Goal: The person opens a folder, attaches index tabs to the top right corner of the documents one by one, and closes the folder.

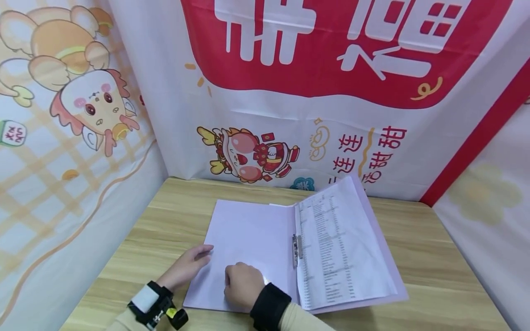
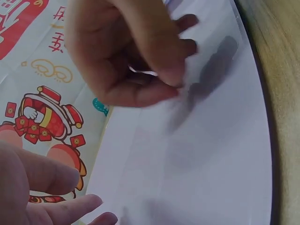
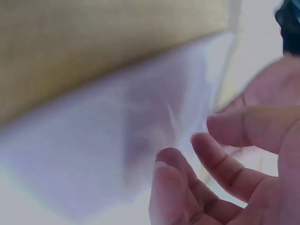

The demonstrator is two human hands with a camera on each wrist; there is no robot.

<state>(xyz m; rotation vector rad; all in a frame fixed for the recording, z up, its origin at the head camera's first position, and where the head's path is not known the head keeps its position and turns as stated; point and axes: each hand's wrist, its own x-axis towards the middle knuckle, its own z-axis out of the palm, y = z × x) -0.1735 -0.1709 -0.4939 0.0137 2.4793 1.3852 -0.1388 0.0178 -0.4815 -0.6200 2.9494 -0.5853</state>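
Note:
A pale purple folder (image 1: 252, 234) lies spread on the table, its left cover flat and its right side tilted up. Printed sheets (image 1: 331, 248) sit on the right side, beside a metal clip (image 1: 295, 250) near the spine. My left hand (image 1: 188, 266) is at the folder's left edge, fingers extended and holding nothing; whether it touches the edge I cannot tell. Over the lower part of the left cover is my right hand (image 1: 245, 286). Its fingers are loosely bent, with a gap between thumb and fingertips in the right wrist view, and nothing shows in them.
Wood-grain table (image 1: 418, 257) surrounds the folder. A printed cloth (image 1: 256, 105) hangs along the back edge, and patterned cloth (image 1: 70, 184) covers the left side. Black straps (image 1: 270, 305) are on both wrists; the left one carries a small camera (image 1: 177, 318).

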